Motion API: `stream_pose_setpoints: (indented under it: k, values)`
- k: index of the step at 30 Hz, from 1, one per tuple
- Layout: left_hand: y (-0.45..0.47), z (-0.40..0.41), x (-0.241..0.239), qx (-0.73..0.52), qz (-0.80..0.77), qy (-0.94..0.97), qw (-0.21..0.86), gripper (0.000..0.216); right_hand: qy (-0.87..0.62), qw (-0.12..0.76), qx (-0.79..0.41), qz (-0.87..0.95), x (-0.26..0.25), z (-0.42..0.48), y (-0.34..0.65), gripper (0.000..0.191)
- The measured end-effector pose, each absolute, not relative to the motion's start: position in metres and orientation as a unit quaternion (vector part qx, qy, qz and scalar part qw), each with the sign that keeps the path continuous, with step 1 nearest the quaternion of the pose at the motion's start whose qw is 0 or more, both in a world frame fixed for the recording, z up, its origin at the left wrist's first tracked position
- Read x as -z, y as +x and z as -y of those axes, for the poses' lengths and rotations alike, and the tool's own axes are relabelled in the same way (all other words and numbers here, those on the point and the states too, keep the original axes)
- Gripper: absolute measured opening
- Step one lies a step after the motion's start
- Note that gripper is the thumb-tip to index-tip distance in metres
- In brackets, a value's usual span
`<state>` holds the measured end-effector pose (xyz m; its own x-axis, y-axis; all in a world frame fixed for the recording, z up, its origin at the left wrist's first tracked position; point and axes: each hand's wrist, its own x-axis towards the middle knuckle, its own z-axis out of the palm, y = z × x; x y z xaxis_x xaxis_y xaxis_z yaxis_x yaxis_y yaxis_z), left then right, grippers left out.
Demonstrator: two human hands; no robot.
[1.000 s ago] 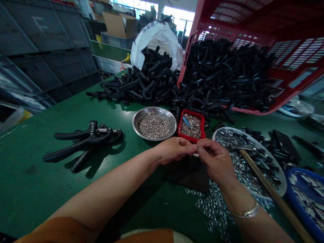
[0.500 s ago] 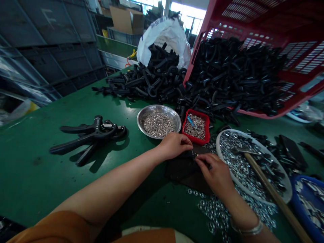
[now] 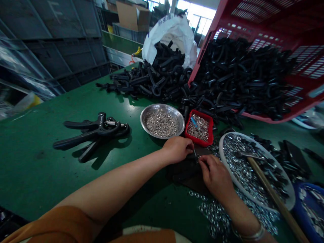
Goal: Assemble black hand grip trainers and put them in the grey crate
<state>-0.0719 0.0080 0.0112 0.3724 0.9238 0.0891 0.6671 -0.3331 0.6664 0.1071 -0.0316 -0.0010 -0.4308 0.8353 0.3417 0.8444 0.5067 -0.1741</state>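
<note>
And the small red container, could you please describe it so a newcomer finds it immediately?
On the green table, find the round metal bowl in front of the black parts. Just right of the bowl, beyond the left hand, stands the small red container. Unlike the bowl, it is squarish, with a blue object on its metal pieces.

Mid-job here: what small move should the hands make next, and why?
I'd probably lower the left hand slightly while the right hand steadies the work. The left seems to pinch a thin metal pin, its lower end close by the right fingertips, above the dark mat. Whether it is seated is too small to tell.
</note>
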Motion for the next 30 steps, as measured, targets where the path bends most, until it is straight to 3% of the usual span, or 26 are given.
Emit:
stream_pose_setpoints:
  k: [10, 20, 30]
  values:
    - [-0.07, -0.005, -0.013, -0.211, -0.523, 0.797, 0.217, 0.016, -0.497, 0.171, 0.061, 0.849, 0.003, 0.029, 0.103, 0.015]
    - [-0.071, -0.003, -0.015, -0.214, -0.516, 0.806, 0.194, 0.016, -0.458, 0.074, 0.269, 0.844, -0.004, 0.042, 0.09, 0.013]
    - [-0.059, -0.004, -0.008, -0.243, -0.438, 0.851, 0.158, 0.016, -0.41, 0.17, 0.084, 0.892, 0.0, 0.053, 0.118, 0.026]
